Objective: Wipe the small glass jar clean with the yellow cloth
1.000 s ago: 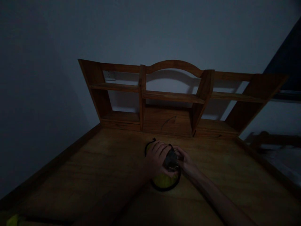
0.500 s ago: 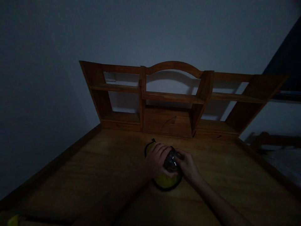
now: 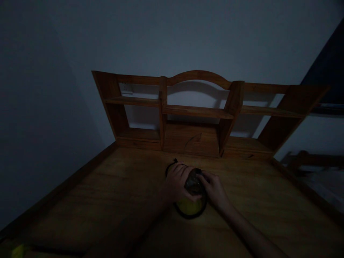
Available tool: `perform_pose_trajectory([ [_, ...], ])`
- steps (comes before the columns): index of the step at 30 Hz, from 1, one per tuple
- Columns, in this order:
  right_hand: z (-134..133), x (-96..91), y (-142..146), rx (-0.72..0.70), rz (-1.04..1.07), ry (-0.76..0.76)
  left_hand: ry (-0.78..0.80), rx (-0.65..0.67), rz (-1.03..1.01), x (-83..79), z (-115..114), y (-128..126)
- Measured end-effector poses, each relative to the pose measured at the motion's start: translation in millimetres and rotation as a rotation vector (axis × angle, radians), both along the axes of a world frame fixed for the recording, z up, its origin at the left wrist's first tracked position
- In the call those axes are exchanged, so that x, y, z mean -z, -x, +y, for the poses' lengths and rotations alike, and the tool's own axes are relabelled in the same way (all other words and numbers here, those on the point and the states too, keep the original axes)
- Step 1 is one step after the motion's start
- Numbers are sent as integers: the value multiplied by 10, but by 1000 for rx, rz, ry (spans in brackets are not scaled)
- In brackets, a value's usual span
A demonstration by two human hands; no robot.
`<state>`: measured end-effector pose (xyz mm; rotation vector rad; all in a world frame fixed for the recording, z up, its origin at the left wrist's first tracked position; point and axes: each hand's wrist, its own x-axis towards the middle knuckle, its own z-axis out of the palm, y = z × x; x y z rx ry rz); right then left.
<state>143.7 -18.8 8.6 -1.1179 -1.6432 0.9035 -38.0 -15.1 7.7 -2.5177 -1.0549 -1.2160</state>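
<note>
Head view. At the lower centre of the frame, my left hand (image 3: 178,182) is cupped around a glossy dark object (image 3: 194,183), too dim to identify further. My right hand (image 3: 215,189), just to the right, has its thumb and fingers bent at the object's upper right edge; whether they pinch it or merely touch it, I cannot tell. Beneath lies a yellow item with black edging (image 3: 189,206), on the wooden surface (image 3: 129,186). A wooden shelf unit (image 3: 197,111) spans the middle of the frame. In my judgement, sound technique here means a steady left-hand cradle, light right-hand fingertip work at the edge, and both wrists low, since poor light makes touch the surer guide.
</note>
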Motion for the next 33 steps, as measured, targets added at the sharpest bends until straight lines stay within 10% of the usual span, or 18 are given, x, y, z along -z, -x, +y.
perform_pose_trajectory([
  [14,128,252,-18,-223,342,362,-64,31,24,47,24,-22],
  [33,113,245,21,-169,334,313,-43,26,22,75,29,-25],
])
